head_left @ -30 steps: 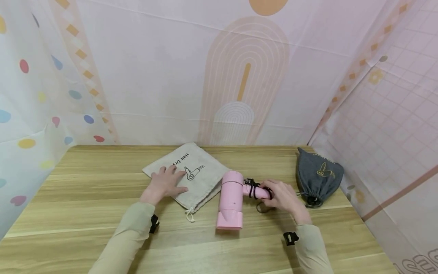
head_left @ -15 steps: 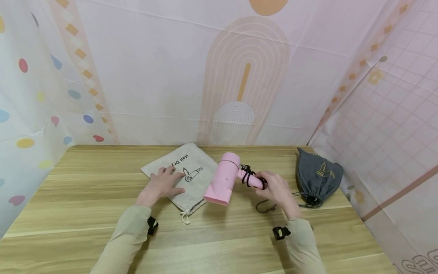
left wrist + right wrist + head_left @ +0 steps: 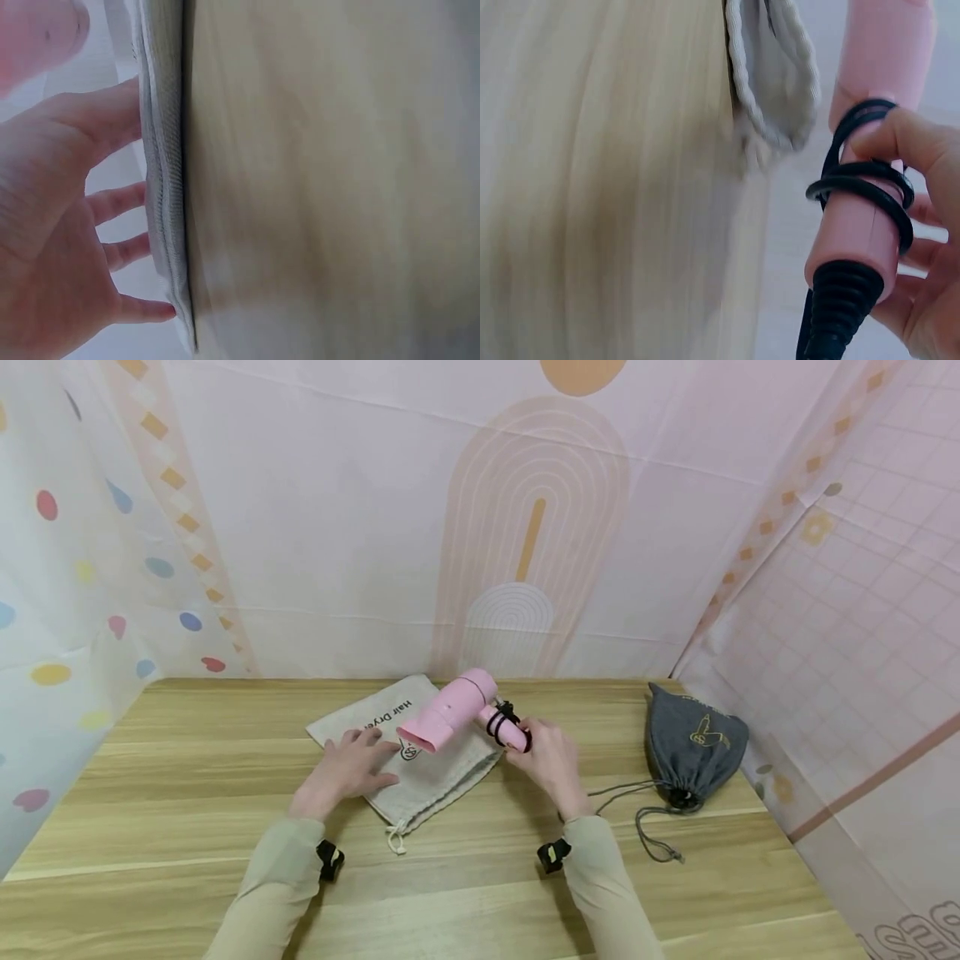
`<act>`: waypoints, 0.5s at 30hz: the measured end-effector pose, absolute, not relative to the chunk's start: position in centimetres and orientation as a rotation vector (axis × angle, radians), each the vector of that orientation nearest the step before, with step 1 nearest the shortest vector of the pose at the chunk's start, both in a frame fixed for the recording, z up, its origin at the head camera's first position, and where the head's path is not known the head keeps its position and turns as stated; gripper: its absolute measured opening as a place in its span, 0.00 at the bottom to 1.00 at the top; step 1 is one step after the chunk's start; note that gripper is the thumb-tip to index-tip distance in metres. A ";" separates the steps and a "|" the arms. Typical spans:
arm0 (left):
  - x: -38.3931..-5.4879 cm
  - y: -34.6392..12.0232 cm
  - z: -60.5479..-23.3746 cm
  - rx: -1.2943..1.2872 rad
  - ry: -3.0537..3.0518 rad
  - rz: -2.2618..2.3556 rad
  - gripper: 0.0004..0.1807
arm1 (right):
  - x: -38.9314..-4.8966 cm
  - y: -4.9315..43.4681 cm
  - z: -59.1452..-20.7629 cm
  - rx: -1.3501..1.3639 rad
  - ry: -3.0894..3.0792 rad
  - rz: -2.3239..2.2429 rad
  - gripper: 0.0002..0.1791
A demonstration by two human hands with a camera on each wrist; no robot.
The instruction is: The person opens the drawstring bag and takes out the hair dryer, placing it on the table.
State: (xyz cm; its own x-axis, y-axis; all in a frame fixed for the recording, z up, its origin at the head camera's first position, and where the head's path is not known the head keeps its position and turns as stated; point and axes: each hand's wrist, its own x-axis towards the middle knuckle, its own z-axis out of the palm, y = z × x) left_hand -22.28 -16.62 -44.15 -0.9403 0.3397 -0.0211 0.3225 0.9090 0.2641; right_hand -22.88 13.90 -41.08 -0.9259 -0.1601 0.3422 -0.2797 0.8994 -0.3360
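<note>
My right hand [image 3: 547,757] grips the handle of a pink hair dryer [image 3: 452,708], with its black cord [image 3: 862,184] wound round the handle. The dryer is tilted above a light grey drawstring bag [image 3: 438,772], nozzle toward the lower left. On the bag's left part my left hand [image 3: 349,768] rests with fingers spread, fingertips on the cloth. In the left wrist view the bag's layered edge [image 3: 166,172] lies flat on the wood. The right wrist view shows the bag's mouth [image 3: 772,82] gaping slightly. "Hair Dryer" print is partly covered by the dryer and hand.
A dark grey drawstring bag [image 3: 693,745], cinched shut and bulging, lies at the table's right edge. Its loose cords [image 3: 651,839] trail left and toward the front. Patterned cloth hangs [image 3: 337,527] behind the wooden table [image 3: 450,893] and along both sides.
My right hand has lifted the hair dryer leftward and away from me, over the light bag, turning its nozzle left. The dark bag's cords are uncovered. My left hand stays nearly in place.
</note>
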 end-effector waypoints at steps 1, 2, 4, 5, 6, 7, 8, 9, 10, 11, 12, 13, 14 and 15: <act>-22.2 -16.5 -44.2 0.521 3.012 0.388 0.28 | -23.1 13.5 -41.1 0.310 -2.765 0.557 0.19; -22.1 -16.4 -44.3 0.518 3.017 0.379 0.27 | -23.3 13.2 -41.1 0.293 -2.771 0.557 0.19; -21.8 -16.0 -44.3 0.499 3.026 0.352 0.27 | -23.6 12.5 -41.1 0.259 -2.788 0.548 0.19; -21.7 -15.7 -44.2 0.487 3.031 0.338 0.27 | -23.8 12.1 -41.0 0.241 -2.801 0.536 0.19; -21.5 -15.5 -44.2 0.473 3.033 0.322 0.27 | -24.0 11.8 -41.0 0.226 -2.815 0.524 0.19; -21.2 -15.2 -44.1 0.459 3.033 0.309 0.27 | -24.1 11.5 -40.9 0.211 -2.828 0.517 0.18; -21.0 -14.9 -43.9 0.449 3.029 0.300 0.29 | -24.3 11.2 -40.9 0.198 -2.839 0.507 0.19; -20.7 -14.7 -43.8 0.441 3.027 0.284 0.30 | -24.4 10.9 -40.8 0.185 -2.846 0.492 0.18; -20.5 -14.4 -43.6 0.434 3.022 0.274 0.32 | -24.5 10.6 -40.8 0.174 -2.852 0.484 0.18; -20.3 -14.3 -43.5 0.429 3.014 0.269 0.34 | -24.6 10.3 -40.8 0.164 -2.854 0.476 0.18; -20.1 -14.1 -43.4 0.429 3.007 0.265 0.36 | -24.7 10.1 -40.8 0.157 -2.853 0.477 0.17; -20.0 -14.0 -43.3 0.429 2.999 0.264 0.37 | -24.8 9.9 -40.8 0.156 -2.844 0.471 0.16; -20.0 -14.0 -43.2 0.433 2.994 0.263 0.39 | -24.9 9.7 -40.8 0.152 -2.836 0.464 0.15; -20.0 -14.0 -43.2 0.440 2.991 0.253 0.40 | -24.9 9.4 -40.8 0.148 -2.830 0.463 0.14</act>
